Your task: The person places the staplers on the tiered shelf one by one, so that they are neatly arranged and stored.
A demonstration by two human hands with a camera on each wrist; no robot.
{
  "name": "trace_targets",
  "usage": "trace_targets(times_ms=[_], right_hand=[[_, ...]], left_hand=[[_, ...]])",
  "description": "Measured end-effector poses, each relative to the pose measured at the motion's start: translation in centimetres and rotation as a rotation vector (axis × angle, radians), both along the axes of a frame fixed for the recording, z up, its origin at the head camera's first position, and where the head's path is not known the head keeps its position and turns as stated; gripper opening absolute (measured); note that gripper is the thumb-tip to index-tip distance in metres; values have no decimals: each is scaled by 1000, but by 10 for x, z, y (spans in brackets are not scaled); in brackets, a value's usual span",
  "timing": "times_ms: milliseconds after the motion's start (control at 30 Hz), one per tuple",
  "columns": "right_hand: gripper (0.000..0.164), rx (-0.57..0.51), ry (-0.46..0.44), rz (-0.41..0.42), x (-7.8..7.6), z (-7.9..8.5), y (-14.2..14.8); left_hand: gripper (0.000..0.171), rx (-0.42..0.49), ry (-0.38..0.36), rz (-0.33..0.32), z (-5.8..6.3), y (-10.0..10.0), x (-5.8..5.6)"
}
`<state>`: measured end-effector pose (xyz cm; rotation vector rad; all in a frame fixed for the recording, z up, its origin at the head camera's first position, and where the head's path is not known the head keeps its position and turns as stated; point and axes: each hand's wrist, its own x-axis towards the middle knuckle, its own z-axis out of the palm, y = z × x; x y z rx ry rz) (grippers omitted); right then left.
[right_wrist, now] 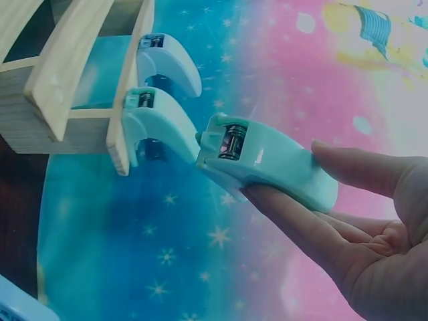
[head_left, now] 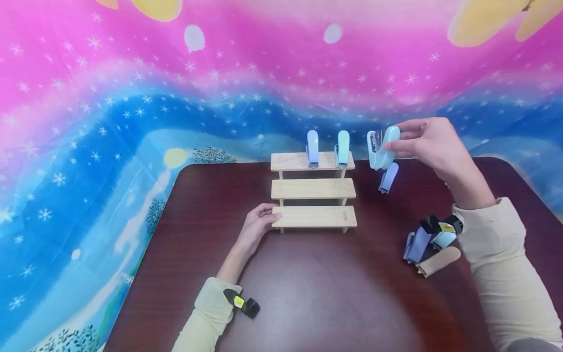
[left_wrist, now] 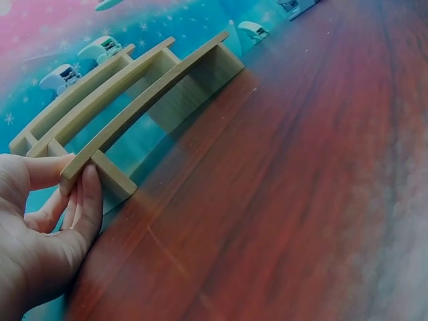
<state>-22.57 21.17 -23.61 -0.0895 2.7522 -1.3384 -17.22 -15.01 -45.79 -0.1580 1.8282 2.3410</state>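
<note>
A three-tier wooden rack [head_left: 313, 188] stands on the table. My left hand [head_left: 259, 222] pinches the left end of its lowest shelf, thumb on top and fingers beneath, as the left wrist view shows. Up to the right of the top shelf, my right hand [head_left: 428, 144] holds a light mint stapler [right_wrist: 281, 164] in the air between thumb and fingers. A lavender stapler [head_left: 313, 148] and a mint-green stapler [head_left: 342, 148] stand upright on the top shelf. Below the held stapler, another lavender stapler [head_left: 388, 178] is on the table.
By the right forearm lie a purple stapler [head_left: 417, 245], a beige stapler [head_left: 439, 261] and a pale mint stapler [head_left: 444, 238] partly hidden by the wrist strap. A patterned pink and blue cloth [head_left: 264, 73] hangs behind the dark wooden table [head_left: 316, 293].
</note>
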Motion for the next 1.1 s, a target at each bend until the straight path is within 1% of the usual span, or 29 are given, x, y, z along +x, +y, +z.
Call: trace_targets(times_ms=[100, 300, 600, 900, 1100], right_hand=[[83, 7, 3, 7, -2, 3, -3], [82, -18, 15, 4, -5, 11, -12], [73, -1, 62, 31, -10, 19, -28], [71, -32, 61, 56, -13, 24, -47], [68, -64, 50, 64, -18, 25, -63]], left_hand=[[37, -2, -4, -5, -1, -1, 1], [37, -5, 1, -18, 1, 0, 0], [35, -12, 14, -19, -1, -2, 0], [35, -14, 34, -31, -2, -3, 0], [34, 0, 37, -41, -3, -3, 0]])
